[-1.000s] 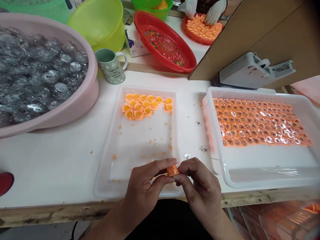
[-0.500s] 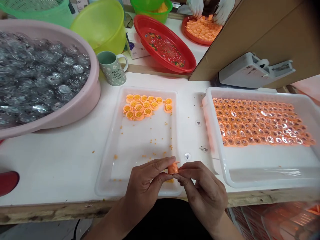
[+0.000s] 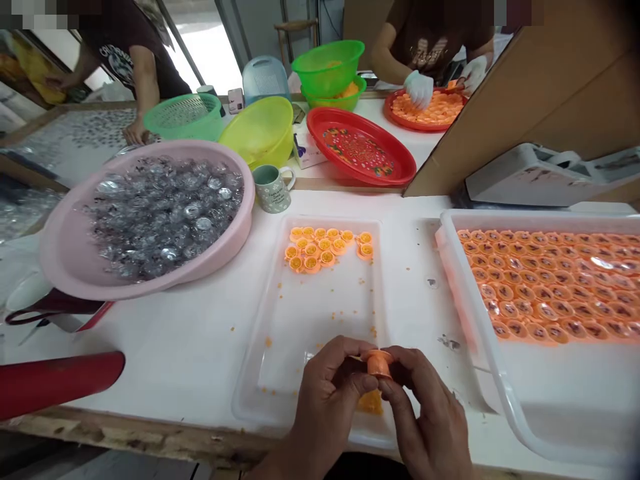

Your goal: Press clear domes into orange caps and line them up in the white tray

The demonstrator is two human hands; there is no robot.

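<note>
The view has been tipped up and turned to the left over the last half-second, so more of the room beyond the table [image 3: 185,347] is taken in, while the handwork itself has been shifted only slightly. The small orange cup [image 3: 379,367] is held above the near right part of the shallow white tray [image 3: 310,303], pinched between the left hand [image 3: 325,393] and the right hand [image 3: 433,407]; both hands are closed to a fingertip grip, thumbs low and forefingers high. Its broad flange, largely covered by fingers before, is now shown more plainly at the top, with the narrower body below. The clear disc that was seen on the table just right of the tray can no longer be made out; whether it is covered by the right hand or has been picked up cannot be told. A yellow heap [image 3: 370,403] is more fully exposed between the hands. The filled cups [image 3: 311,250] at the tray's far end appear undisturbed, with none seen to be added. The held piece is therefore judged to be partway through its handling, not yet set down.
</note>
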